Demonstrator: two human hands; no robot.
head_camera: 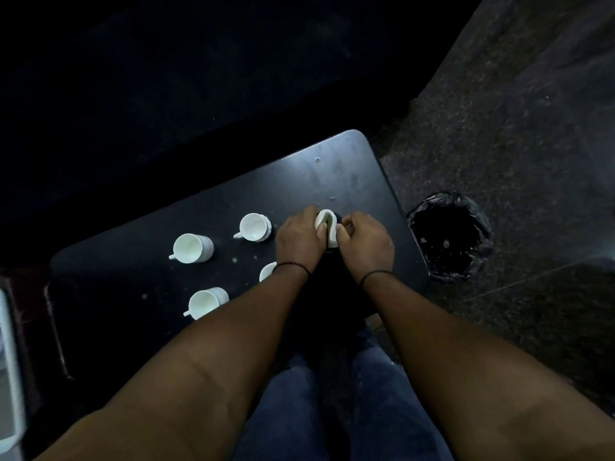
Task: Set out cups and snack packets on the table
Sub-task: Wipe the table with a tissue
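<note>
Cups (194, 248): four white, on your dark table (349, 168). Packet (327, 227), white-green, pinched between your left hand (299, 237) and right hand (366, 244). Lined bin (451, 236) on speckled floor (532, 128). No legible writing.

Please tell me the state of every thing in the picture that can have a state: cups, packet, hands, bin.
Far left cup: upright, looks empty.
Middle cup: upright, looks empty.
Near cup: upright, looks empty.
Fourth cup: mostly hidden behind the wrist.
White packet: held above the table by both hands.
Left hand: gripping the packet.
Right hand: gripping the packet.
Bin: open, lined with a black bag.
</note>
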